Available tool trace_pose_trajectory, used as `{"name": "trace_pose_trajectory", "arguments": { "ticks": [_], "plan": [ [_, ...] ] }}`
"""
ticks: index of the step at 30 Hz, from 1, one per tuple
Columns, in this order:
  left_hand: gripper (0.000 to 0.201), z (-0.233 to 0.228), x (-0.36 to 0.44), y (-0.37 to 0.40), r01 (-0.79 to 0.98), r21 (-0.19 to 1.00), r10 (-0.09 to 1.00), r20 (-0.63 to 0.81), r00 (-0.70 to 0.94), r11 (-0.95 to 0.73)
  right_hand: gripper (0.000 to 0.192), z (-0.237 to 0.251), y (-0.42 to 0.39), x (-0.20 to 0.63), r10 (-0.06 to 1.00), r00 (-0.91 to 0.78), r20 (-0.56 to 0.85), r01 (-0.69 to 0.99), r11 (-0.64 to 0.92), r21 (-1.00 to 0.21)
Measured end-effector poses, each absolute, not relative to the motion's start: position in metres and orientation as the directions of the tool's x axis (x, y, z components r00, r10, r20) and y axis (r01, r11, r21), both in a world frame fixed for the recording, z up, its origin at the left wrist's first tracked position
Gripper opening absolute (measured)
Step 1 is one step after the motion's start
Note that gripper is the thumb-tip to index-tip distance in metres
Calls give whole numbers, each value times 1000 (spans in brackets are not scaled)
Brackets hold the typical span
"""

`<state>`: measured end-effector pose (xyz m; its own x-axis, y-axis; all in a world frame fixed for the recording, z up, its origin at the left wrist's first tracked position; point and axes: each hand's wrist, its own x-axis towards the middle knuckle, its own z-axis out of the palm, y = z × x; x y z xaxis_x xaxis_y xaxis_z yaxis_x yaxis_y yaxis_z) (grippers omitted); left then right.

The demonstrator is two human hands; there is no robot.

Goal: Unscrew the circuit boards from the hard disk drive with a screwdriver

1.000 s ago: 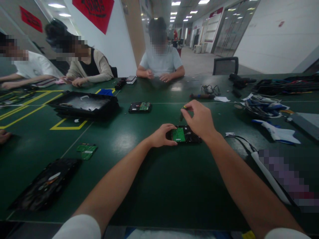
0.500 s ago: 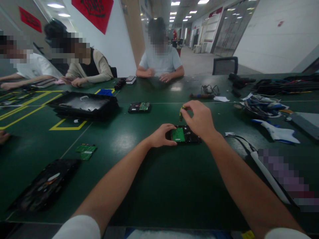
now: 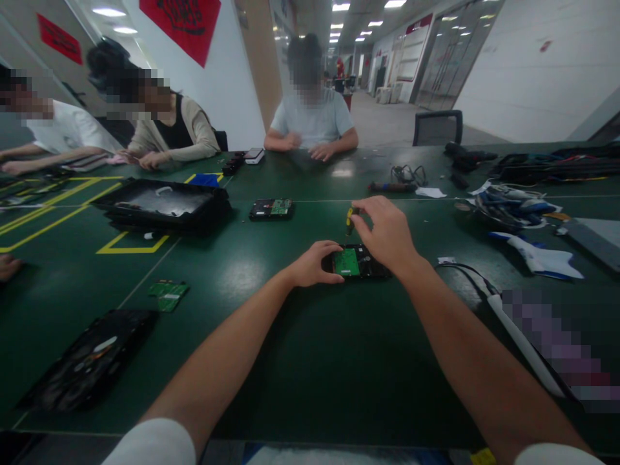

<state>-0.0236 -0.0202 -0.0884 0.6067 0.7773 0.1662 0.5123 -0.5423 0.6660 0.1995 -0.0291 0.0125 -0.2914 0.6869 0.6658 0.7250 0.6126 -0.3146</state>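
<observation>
Right hand (image 3: 385,234) has tilted the screwdriver (image 3: 349,219) upright over the hard drive (image 3: 356,261)

A second hard drive (image 3: 272,208) is seen farther left on the green table (image 3: 300,361); a black tray (image 3: 162,203) and loose green circuit boards (image 3: 167,294) lie left; cables (image 3: 511,206) are piled far right.

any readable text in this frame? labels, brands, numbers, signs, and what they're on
Nothing can be read.
Red banner on the wall: dark characters, too blurred to read.
Small red sign at left: blurred, unreadable.
Red sign above the far doors: too small.
Green board on the drive under the left hand and right hand: markings too small.
Second drive and loose boards: no legible print.
</observation>
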Motion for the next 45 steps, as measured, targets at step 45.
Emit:
{"name": "trace_pose_trajectory", "arguments": {
  "ticks": [45],
  "plan": [
    [88, -92, -24, -20, 495, 657, 765, 201, 612, -569, 13, 10, -25, 200, 707, -227, 670, 701, 596, -392]
  ]
}}
